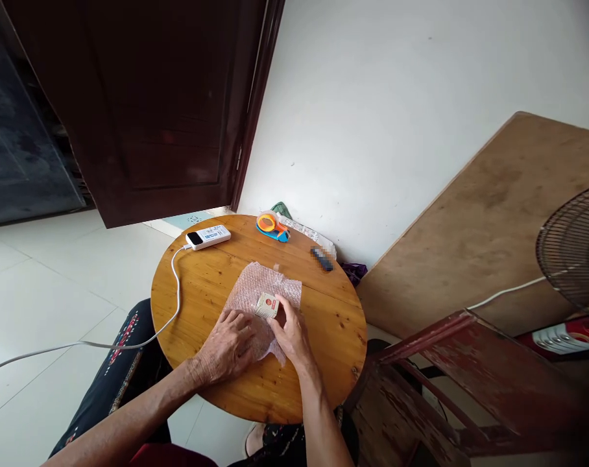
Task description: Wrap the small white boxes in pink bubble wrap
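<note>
A small cream-coloured box (266,305) with a red mark on it stands on a sheet of bubble wrap (255,282). My right hand (290,331) grips the box at its right side, thumb in front and fingers behind. To the left, my left hand (230,342) lies on the near left part of the bubble wrap. Its fingers are slightly bent and pressed down on the sheet, with no object seen in them. Part of the wrap is hidden beneath both hands.
On the round wooden table (324,311) are a white device (208,237) with a cable (178,285), an orange-and-blue tape dispenser (272,226) and a dark blurred-out object (322,258). A fan (574,246) and a wooden chair (450,370) stand at the right.
</note>
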Available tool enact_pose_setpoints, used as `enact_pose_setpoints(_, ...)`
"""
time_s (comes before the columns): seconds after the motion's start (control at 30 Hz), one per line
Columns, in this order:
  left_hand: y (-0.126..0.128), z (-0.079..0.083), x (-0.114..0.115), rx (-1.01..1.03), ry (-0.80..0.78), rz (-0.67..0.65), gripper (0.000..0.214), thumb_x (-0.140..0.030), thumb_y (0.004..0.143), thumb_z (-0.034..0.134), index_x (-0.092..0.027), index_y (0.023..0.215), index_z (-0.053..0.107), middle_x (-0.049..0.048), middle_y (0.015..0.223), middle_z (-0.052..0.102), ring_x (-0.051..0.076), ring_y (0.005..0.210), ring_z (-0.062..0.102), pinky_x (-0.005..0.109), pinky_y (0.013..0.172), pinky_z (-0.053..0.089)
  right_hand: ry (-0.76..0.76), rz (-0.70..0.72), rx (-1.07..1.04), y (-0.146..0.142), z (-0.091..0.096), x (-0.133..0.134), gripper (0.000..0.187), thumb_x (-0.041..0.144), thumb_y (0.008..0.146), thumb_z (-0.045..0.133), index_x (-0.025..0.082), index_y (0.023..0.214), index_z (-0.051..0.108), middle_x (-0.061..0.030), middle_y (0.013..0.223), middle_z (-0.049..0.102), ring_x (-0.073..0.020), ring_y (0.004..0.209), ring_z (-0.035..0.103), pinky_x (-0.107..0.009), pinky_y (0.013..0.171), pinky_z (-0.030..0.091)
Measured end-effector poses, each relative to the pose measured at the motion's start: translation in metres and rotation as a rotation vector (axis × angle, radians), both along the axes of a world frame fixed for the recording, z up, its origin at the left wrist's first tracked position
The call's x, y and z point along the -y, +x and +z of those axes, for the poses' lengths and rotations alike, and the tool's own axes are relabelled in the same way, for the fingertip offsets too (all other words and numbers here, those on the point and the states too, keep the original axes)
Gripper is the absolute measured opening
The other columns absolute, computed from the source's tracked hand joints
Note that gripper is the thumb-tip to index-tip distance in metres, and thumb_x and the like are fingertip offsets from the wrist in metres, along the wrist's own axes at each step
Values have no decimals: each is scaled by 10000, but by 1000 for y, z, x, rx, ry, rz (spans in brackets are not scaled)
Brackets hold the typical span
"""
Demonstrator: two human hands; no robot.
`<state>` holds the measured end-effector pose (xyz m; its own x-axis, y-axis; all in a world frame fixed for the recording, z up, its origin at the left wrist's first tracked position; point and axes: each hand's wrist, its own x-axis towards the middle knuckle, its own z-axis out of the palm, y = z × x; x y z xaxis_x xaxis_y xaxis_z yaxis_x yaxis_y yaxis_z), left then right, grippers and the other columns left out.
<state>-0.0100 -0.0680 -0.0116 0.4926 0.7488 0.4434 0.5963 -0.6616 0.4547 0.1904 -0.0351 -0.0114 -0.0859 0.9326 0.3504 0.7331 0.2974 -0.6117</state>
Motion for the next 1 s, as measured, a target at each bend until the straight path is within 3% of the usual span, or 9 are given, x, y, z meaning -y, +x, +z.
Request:
enact_pose_setpoints(0.13, 1, -3, -1, -14, -37, 10, 220, -208, 806, 587, -223, 1009, 669, 86, 1083, 624, 273, 1019, 528, 472, 962, 397, 6, -4, -15, 5, -11, 4, 617, 177, 791, 561, 197, 1402, 476, -120, 1393, 573, -271, 1279, 535, -468, 1083, 417)
enact_pose_setpoints(0.27, 0, -2, -1, -10, -32, 7, 166, -204, 801, 580, -205, 946, 662, 91, 1109, 616, 275, 1036, 519, 474, 970, 387, -23, -41, -134, 6, -12, 3, 586, 212, 788, 559, 186, 1371, 503, -123, 1326, 622, -265, 1221, 585, -455, 1057, 451)
enact_pose_setpoints(0.43, -9, 5, 8, 25, -32, -18, 116, -204, 766, 594, -184, 869, 641, 94, 1112, 616, 265, 1030, 533, 457, 957, 398, -90, -51, -264, 11, 2, 10, 373, 318, 818, 567, 191, 1162, 638, -107, 1160, 706, -269, 1094, 657, -428, 977, 512)
enact_pose_setpoints(0.57, -21, 5, 21, 34, -50, 4, 230, -185, 695, 605, -193, 923, 636, 97, 1142, 610, 281, 1063, 531, 467, 966, 400, -109, 78, -205, 19, 19, 41, 302, 399, 857, 593, 218, 1086, 670, -90, 1212, 673, -270, 1173, 609, -417, 1042, 462)
enact_pose_setpoints(0.7, -29, 3, 24, -7, -37, 48, 467, -187, 690, 601, -186, 1157, 590, 127, 1215, 590, 304, 1133, 515, 499, 1008, 382, -218, 252, -112, 21, 28, 73, 597, 402, 792, 706, 252, 1345, 538, -88, 1468, 480, -283, 1363, 445, -439, 1138, 364)
enact_pose_setpoints(0.8, -29, 0, 18, -45, -21, 70, 525, -168, 684, 603, -178, 1208, 574, 142, 1267, 572, 311, 1180, 504, 505, 1024, 380, -255, 237, -22, 17, 23, 80, 830, 286, 688, 782, 272, 1443, 435, -85, 1524, 411, -294, 1403, 386, -477, 1161, 327)
enact_pose_setpoints(0.87, -27, -3, 12, -64, 1, 79, 502, -140, 679, 602, -187, 1179, 603, 143, 1292, 562, 313, 1198, 501, 506, 1028, 382, -193, 177, 12, 13, 18, 77, 719, 202, 707, 724, 272, 1388, 503, -78, 1472, 477, -280, 1362, 441, -472, 1148, 349)
enact_pose_setpoints(1.0, -22, -3, -3, -50, -8, 104, 284, -88, 715, 593, -216, 951, 686, 111, 1284, 590, 290, 1171, 537, 484, 1006, 409, -29, 107, -66, 8, 13, 63, 259, 160, 855, 515, 237, 1013, 706, -77, 1215, 663, -220, 1142, 620, -369, 1012, 484)
